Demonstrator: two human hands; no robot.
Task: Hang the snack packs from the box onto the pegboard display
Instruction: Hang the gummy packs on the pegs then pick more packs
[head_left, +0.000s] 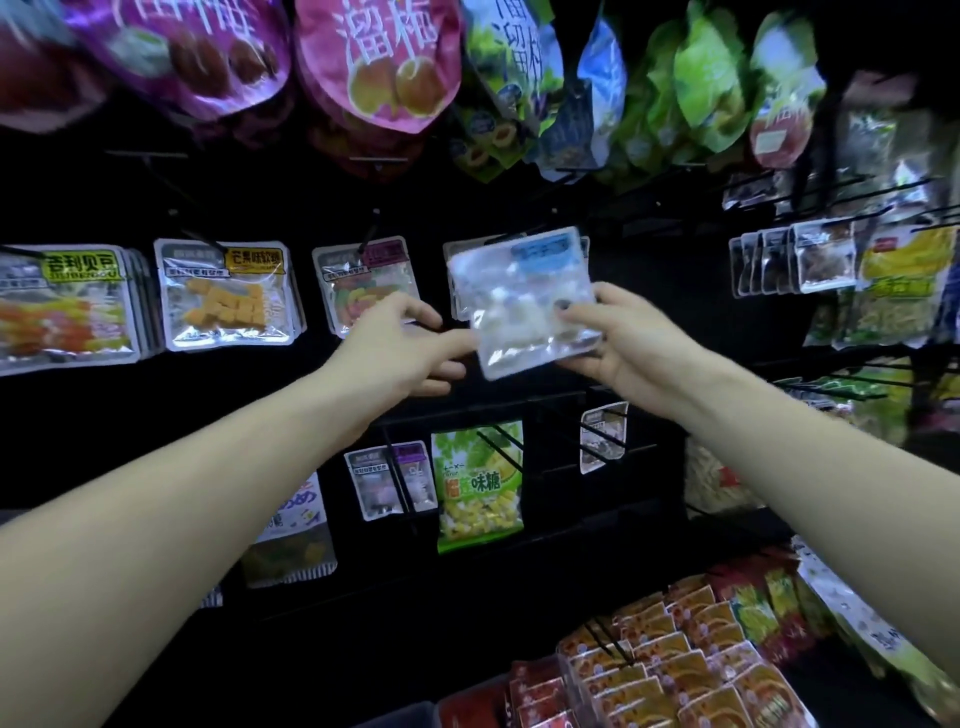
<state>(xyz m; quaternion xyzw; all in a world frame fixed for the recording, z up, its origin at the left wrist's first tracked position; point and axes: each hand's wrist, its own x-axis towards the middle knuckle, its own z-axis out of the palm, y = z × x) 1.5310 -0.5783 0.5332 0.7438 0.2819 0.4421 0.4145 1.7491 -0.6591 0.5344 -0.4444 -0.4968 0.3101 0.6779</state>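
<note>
While both bare arms reach forward toward the black pegboard (649, 291), a clear snack pack (524, 304) with a blue label and pale pieces inside sits between the two hands, raised in front of the middle row of pegs and tilted a little. The right hand (631, 343) pinches the pack's right edge, thumb on the front face and fingers curled behind it. The left hand (402, 345) is at the pack's lower left corner, its thumb stretched toward that corner and its fingers loosely bent; motion blur hides whether it actually grips the pack or only touches it. Directly behind the held pack another clear pack of the same kind hangs on a peg, mostly covered. To its left along that row hang a pack of mixed gummies (363, 283), a pack of orange cubes (228, 293) and, at the far left, a stack of packs with a green label (67, 306). Above, large pink pouches (379, 62) and green pouches (701, 78) hang from the top row. Below the hands, a green candy bag (478, 486) hangs beside a small clear pack with a purple label (392, 486). At the lower right, red and orange packs (675, 670) lie in rows. More packs hang on the right side of the board, blurred.
</note>
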